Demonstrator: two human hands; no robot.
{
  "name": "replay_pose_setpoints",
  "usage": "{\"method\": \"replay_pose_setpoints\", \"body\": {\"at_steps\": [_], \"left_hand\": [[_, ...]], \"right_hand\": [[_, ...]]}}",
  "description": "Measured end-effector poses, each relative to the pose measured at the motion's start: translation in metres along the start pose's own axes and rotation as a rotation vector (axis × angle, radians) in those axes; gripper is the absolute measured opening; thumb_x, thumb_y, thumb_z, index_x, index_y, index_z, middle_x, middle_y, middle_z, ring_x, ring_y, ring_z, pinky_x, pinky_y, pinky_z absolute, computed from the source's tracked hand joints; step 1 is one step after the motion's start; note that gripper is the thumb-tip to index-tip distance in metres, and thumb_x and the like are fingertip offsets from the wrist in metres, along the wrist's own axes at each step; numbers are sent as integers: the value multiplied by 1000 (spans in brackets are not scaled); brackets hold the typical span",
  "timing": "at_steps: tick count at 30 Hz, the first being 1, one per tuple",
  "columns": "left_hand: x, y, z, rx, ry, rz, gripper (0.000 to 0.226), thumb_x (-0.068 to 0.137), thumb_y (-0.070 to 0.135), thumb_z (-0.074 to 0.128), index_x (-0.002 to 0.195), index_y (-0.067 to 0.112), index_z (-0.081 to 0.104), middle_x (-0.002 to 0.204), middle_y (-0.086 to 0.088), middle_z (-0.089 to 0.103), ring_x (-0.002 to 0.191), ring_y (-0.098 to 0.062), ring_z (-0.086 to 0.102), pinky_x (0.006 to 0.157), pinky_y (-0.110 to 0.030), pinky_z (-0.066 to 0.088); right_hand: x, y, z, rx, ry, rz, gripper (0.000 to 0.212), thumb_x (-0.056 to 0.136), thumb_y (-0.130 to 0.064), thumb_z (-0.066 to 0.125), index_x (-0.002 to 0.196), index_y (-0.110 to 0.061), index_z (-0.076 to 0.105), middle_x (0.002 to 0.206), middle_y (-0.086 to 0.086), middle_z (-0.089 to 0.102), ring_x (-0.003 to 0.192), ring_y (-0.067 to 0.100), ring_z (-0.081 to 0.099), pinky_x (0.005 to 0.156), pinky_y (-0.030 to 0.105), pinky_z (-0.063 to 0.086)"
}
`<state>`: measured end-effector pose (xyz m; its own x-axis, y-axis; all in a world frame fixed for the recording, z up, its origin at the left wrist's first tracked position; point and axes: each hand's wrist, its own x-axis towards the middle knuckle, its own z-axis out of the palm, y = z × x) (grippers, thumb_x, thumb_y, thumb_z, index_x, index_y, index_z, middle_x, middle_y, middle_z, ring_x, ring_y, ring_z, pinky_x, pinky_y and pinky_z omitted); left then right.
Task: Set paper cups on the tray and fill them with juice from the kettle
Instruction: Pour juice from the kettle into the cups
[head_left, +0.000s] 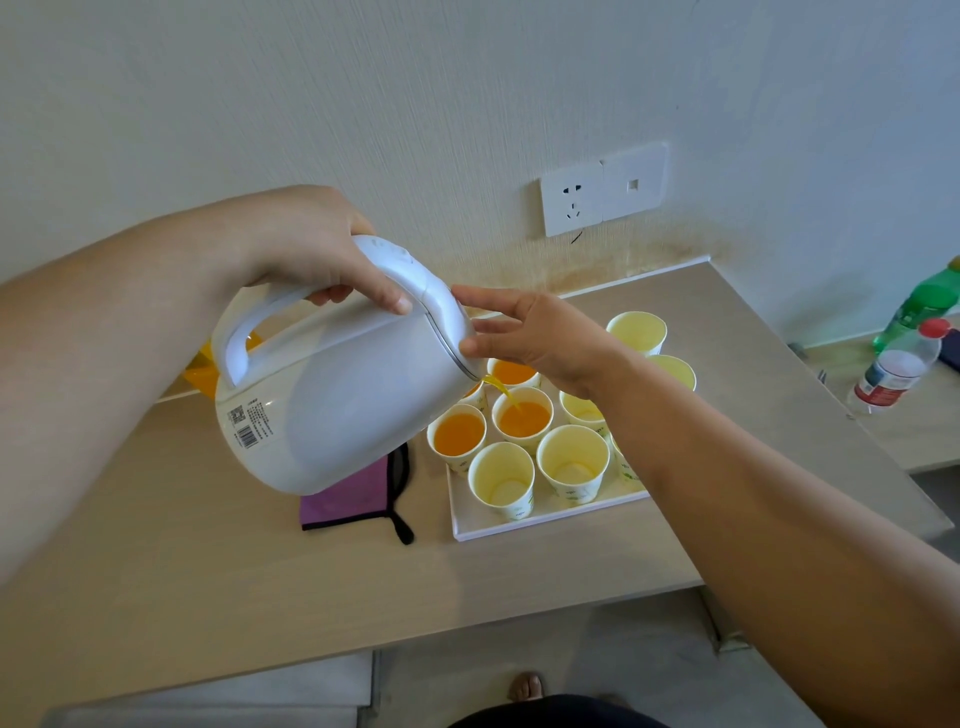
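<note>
The left hand (311, 260) is clamped round the handle (234, 343) of the kettle (343, 405), tipping it above the left side of the tray (519, 527) so juice (506, 392) streams into the middle cup (522, 418). The right hand (540, 338), fingers straight, touches the lid (447, 312), probably to keep it closed. Empty cups (571, 462) wait along the tray's near and right edges.

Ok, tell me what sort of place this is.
Probably a hotel or guest room, though that is a guess: a light wooden desk set against the wall, a wall socket just above it, and a white electric kettle held over paper cups on a tray.
</note>
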<state>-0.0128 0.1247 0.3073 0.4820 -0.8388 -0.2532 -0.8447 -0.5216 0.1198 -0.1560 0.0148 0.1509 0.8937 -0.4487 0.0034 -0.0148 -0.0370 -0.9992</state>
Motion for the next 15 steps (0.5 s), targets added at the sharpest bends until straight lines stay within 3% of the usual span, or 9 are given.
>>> {"method": "replay_pose_setpoints", "body": {"at_steps": [6,15], "left_hand": [[1,1,1,0,-2,5,37,67,46,80,69,14,62,43,7,55,52,-16,53,54,-27,35],[4,0,3,5,-6,12,37,67,45,81,66,14,61,43,6,55,51,-16,53,54,-27,35]], "right_hand": [[-3,-2,0,19,1,7,56,81,-11,73,130,-33,57,116,-5,69,115,4,59,109,34,38],[0,1,-1,11,3,14,57,80,-13,74,131,-33,57,118,-5,68,116,6,58,111,39,35]]}}
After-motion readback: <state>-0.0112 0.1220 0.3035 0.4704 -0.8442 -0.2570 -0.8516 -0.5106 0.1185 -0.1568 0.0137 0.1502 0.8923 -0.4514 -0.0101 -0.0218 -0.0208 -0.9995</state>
